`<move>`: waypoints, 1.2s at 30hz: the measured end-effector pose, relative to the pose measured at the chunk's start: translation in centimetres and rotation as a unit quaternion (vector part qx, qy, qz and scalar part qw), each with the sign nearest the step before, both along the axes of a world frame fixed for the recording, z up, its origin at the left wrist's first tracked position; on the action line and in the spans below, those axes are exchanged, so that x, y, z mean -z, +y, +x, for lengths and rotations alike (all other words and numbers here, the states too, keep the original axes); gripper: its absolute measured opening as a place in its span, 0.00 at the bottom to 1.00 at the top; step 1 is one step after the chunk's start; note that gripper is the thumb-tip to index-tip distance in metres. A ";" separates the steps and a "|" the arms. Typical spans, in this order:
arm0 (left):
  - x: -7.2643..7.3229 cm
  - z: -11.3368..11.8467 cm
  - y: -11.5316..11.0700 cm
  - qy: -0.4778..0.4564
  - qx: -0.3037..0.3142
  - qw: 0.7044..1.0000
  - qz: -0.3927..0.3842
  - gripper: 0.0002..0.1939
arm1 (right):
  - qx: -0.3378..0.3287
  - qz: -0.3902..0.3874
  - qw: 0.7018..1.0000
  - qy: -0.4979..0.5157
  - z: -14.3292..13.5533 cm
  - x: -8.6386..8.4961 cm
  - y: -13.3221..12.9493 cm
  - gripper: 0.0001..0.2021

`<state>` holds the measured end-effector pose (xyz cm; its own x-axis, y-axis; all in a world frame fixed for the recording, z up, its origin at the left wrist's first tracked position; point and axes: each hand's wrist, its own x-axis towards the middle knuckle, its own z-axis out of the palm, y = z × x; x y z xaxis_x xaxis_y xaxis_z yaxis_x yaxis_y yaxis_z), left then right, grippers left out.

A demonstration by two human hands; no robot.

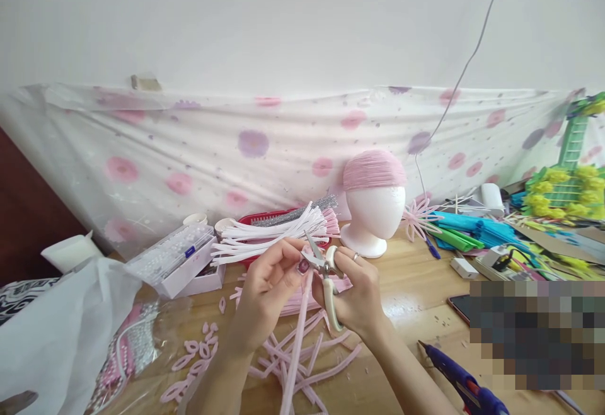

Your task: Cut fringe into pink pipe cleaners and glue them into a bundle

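Note:
My left hand (278, 283) pinches the upper end of a pink fuzzy strip (298, 346), which hangs down toward the bottom edge. In my right hand (353, 289) are scissors with cream handles (333, 305), fingers through the loops. Their blades are parted and reach the strip's top by my left fingertips. Below both hands, loose pink strips (326, 374) lie crossed on the wooden table (401, 352). Small pink loops (204, 350) are scattered left of my left forearm. Behind my hands stands a white foam head (377, 213) with a pink wrapped cap (375, 170).
White strips (269, 232) fill a red basket (246, 218) at the back. A clear bead box (172, 254) and plastic bags (61, 333) are at left. A blue glue gun (460, 377), a phone (457, 308) and coloured craft pieces (486, 229) lie at right.

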<state>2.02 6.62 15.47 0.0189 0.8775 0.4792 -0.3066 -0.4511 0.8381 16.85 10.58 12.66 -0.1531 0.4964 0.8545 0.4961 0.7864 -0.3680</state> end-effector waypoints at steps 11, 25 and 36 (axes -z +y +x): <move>0.5 0.0 0.4 0.006 -0.001 1.000 -0.001 0.08 | 0.001 -0.004 1.000 0.002 -0.2 0.6 0.3 0.14; 0.5 -0.3 0.8 0.036 0.036 0.999 0.007 0.07 | 0.010 -0.011 1.000 0.018 -0.3 1.1 0.7 0.16; 0.2 -0.8 0.4 0.061 0.034 0.997 0.017 0.08 | 0.014 -0.009 1.000 0.016 -0.3 1.1 0.7 0.16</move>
